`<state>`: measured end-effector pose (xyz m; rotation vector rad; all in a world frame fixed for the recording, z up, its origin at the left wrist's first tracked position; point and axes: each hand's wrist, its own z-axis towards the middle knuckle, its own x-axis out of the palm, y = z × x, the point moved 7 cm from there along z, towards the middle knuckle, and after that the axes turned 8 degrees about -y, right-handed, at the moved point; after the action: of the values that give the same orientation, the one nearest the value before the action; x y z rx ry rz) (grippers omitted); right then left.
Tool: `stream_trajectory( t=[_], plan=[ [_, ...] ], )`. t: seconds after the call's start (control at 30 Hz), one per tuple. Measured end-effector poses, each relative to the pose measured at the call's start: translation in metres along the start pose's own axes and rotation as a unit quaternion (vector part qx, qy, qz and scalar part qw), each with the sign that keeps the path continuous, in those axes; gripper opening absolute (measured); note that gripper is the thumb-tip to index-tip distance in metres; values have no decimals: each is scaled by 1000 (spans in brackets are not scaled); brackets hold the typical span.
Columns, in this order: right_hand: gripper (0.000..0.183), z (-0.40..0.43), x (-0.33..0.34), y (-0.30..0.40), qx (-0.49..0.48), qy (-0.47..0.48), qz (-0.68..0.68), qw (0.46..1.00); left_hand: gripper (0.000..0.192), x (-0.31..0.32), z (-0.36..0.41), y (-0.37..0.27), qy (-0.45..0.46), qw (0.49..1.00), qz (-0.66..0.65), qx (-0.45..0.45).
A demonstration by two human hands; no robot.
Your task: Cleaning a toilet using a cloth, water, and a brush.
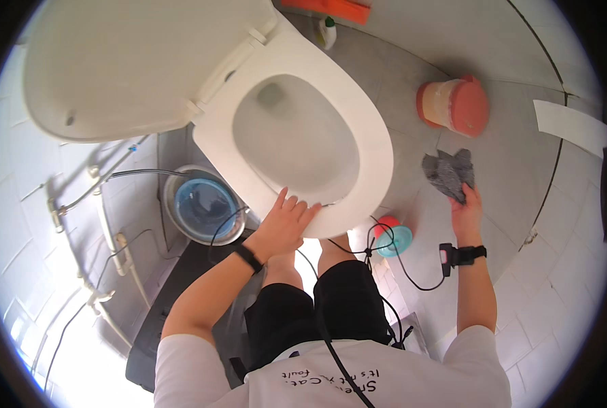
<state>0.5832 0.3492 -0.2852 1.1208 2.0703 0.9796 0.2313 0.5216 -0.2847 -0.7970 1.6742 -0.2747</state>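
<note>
A white toilet fills the middle, its lid point(145, 61) raised and its seat point(372, 148) lying down over the bowl point(303, 137). My left hand point(285, 224) rests on the front part of the seat, its fingers spread and nothing held in them. Out to the right, my right hand point(465, 211) grips a grey cloth point(449, 172) by its lower end, away from the toilet. The cloth is bunched, with loose folds sticking up above my fingers.
A metal basin with a blue basin point(205, 206) inside stands left of the toilet. To the right are a red-lidded bin point(469, 107) and a small red and teal container point(394, 240). A bottle point(328, 33) stands behind. White pipes point(110, 224) line the left wall; a black cable point(410, 278) hangs near my right wrist.
</note>
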Motion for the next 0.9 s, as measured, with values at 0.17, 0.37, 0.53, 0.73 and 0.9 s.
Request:
stream_trajectory(
  t=[0.17,0.37,0.53,0.73,0.9],
  plan=[
    [30,5,27,39,5,21,129,991,60,-131,-46,-17,-132,987,74,49],
    [27,-5,112,88,-158,80,-60,982,87,-274,-116,33,-380,899,212,-46],
    [31,-19,217,95,-330,146,-201,911,87,-338,-126,87,-490,828,232,-144],
    [37,-34,332,90,-11,183,124,975,37,-359,-121,152,-441,838,211,-241],
    [47,-57,423,166,-407,130,-19,904,23,-355,-123,182,-456,834,124,-285]
  ],
)
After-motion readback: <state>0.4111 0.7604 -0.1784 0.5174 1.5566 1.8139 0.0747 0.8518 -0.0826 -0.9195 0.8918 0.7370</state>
